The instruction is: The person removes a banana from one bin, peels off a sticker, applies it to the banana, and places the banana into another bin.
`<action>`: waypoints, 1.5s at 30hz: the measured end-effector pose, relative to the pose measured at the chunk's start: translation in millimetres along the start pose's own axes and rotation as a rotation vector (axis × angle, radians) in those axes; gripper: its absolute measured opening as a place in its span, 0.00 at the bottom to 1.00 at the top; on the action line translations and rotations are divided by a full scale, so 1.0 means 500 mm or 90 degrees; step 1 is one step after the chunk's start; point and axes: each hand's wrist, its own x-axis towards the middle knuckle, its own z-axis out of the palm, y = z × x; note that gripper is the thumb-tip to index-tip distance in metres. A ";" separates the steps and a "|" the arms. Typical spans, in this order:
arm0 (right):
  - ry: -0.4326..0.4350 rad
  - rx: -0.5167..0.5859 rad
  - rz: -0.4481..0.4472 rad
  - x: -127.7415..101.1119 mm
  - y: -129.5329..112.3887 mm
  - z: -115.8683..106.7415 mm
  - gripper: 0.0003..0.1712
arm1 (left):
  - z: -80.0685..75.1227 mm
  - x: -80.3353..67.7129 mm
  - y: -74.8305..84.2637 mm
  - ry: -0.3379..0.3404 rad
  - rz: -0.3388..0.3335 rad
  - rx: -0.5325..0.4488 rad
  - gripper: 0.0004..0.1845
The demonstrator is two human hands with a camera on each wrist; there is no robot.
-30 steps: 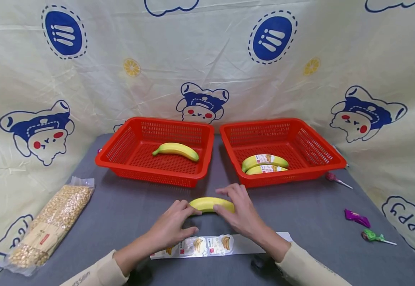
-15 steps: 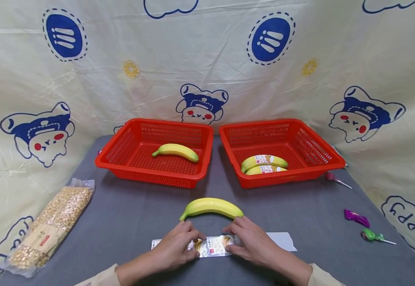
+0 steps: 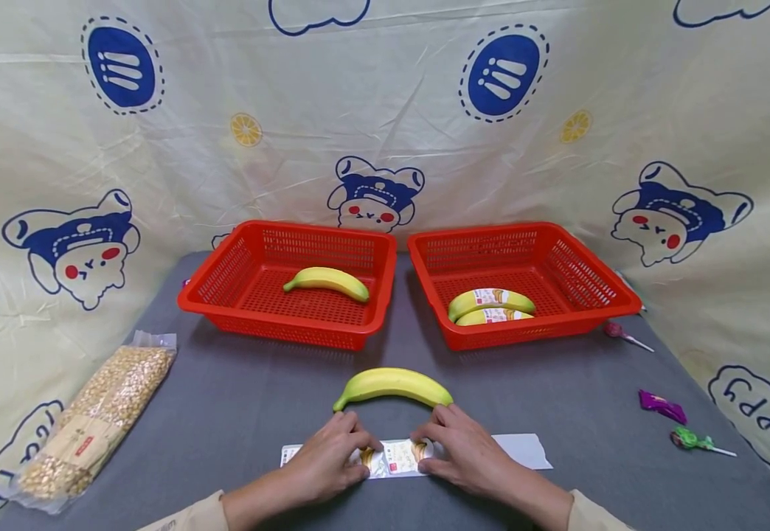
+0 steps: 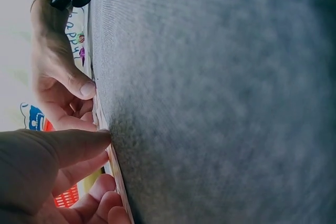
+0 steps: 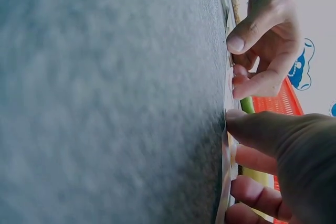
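Note:
A strip of banana stickers (image 3: 398,459) on white backing lies across the table in front of the person. The left hand (image 3: 333,459) holds its left part between thumb and curled fingers. Further right, the right hand (image 3: 467,453) holds it the same way, its thumb (image 5: 236,116) at the near edge. Two stickers show partly between the hands; the fingers hide others. Just beyond the strip lies a banana (image 3: 392,383) with no sticker visible on it, its right tip close to the right hand's fingers. The exact contact under the fingertips is hidden.
Two red baskets (image 3: 285,335) stand behind; the left one holds one plain banana (image 3: 328,282). In the right basket (image 3: 538,330) lie two stickered bananas (image 3: 491,299). A bag of grains (image 3: 96,420) lies left; a purple candy (image 3: 661,405) and lollipops (image 3: 690,439) lie right.
Both hands have let go of the banana and come back toward the person onto the sticker strip, which has shifted slightly right. Over the last half second they have stayed almost still.

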 end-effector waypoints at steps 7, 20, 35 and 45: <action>0.025 0.010 -0.031 -0.003 -0.002 0.007 0.13 | 0.001 0.001 0.000 0.003 -0.001 0.008 0.15; 0.057 0.174 -0.012 -0.006 0.000 0.019 0.21 | -0.005 0.001 0.001 -0.013 -0.015 -0.012 0.14; 0.082 0.120 -0.016 -0.004 -0.005 0.016 0.08 | 0.002 0.000 0.001 0.014 -0.001 0.006 0.14; 0.184 0.170 -0.111 -0.040 -0.008 0.005 0.10 | -0.001 0.001 0.004 0.011 -0.012 0.007 0.14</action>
